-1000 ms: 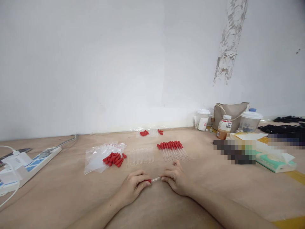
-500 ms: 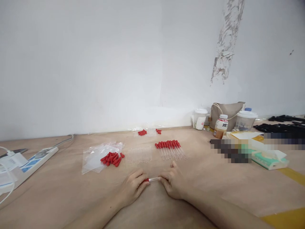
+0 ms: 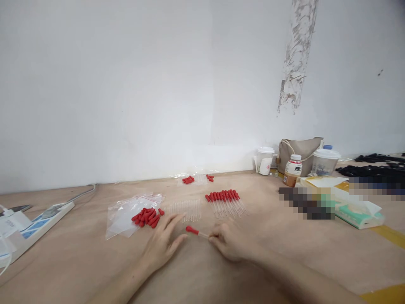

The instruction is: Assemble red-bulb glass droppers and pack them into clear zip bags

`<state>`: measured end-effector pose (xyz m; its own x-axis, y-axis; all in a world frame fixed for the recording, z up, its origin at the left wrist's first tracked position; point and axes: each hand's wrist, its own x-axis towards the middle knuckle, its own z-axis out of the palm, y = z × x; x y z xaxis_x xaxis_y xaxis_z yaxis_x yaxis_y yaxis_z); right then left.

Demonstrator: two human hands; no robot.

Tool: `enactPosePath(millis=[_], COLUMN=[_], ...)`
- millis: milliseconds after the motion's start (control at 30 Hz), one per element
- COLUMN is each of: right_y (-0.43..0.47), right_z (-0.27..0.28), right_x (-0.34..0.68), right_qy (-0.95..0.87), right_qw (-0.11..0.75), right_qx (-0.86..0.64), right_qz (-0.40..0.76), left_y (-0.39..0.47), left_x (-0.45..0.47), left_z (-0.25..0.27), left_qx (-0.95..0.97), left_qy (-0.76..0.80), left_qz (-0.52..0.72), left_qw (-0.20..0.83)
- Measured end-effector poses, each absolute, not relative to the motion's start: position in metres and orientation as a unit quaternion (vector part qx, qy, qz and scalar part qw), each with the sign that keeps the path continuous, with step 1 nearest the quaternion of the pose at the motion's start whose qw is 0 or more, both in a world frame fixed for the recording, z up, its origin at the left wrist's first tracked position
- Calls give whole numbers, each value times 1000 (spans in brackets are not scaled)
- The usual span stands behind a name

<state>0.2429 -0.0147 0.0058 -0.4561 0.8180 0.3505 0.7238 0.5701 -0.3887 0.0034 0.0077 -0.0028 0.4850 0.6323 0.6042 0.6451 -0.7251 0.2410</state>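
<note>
The dropper (image 3: 196, 232), nearer the front edge of the table (image 3: 79, 249) than the tubes (image 3: 186, 210), is pinched by its clear end in the right hand (image 3: 230, 239). The left hand (image 3: 160, 245) is spread, holding nothing, just beside the bulb (image 3: 191, 230).

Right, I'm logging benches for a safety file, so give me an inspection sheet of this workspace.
Surface: brown tabletop, yellow strip at right
Job's things: red bulbs piled; clear tubes lined up; red-topped droppers in a row
Clutter: lidded cup, bottle, grey bag, right
Hands: left hand open; right hand holding one dropper by its clear tube
Cables: grey cable at power strip, left
Surroundings: pale wall, worn patch
</note>
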Motion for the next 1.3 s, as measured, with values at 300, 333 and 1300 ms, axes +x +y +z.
enactPosePath(millis=[300, 333, 1300], right_y=[64, 68, 83], right_z=[6, 6, 7], right_x=[241, 237, 199], right_qy=[-658, -649, -666], right_qw=[290, 289, 196], right_qx=[-690, -701, -719], right_qz=[80, 64, 20], left_y=[13, 12, 44], left_x=[3, 3, -27], left_z=[-14, -13, 28], left_qx=[-851, -852, -853], left_qy=[-434, -435, -476], left_qz=[-280, -277, -206], left_qw=[-94, -92, 60])
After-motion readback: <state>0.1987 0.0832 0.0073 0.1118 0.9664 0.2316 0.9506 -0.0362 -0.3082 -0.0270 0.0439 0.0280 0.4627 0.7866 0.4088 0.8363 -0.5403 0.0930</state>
